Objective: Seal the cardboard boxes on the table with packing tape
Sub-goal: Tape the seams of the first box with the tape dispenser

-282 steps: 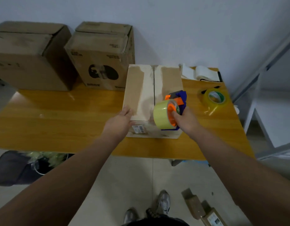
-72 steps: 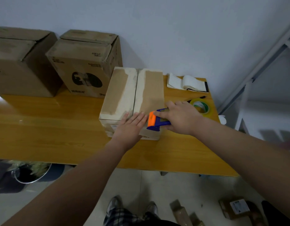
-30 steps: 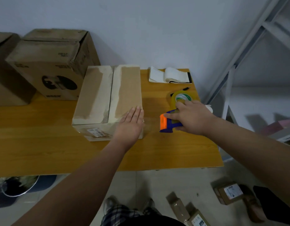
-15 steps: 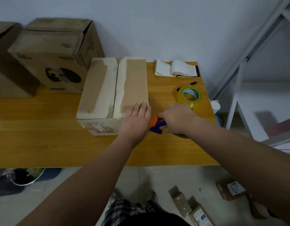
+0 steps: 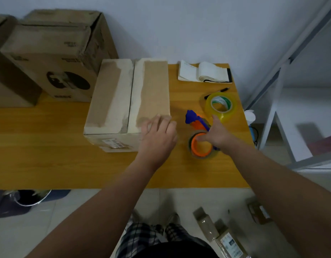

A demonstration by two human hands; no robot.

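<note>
Since half a second ago the tape dispenser (image 5: 197,125) has come out from behind the hands and now lies on its side on the wooden table (image 5: 49,155), just right of the small cardboard box (image 5: 127,97). Its orange hub faces up and its blue blade end points away from the person.

The right hand (image 5: 217,134) rests over it, thumb standing out and one finger across the hub. I cannot tell whether the other fingers are wrapped round the handle underneath. The left hand (image 5: 158,140) lies flat on the box's near right corner, fingers straight and close together, a little blurred.

To my eye the person is setting the dispenser down after a pass on this box. The next move would be to rub the tape flat, then slide this box aside and draw up one of the two bigger cartons.

The box sits mid-table with both top flaps shut and meeting along a dark centre seam. Pale torn strips flank that seam. If clear tape covers it, I cannot make it out. A label shows on the near face.

The printed carton (image 5: 55,58) and the plain carton (image 5: 4,81) stand at the back left, against the wall. A spare tape roll (image 5: 221,107) sits just beyond the dispenser.
</note>
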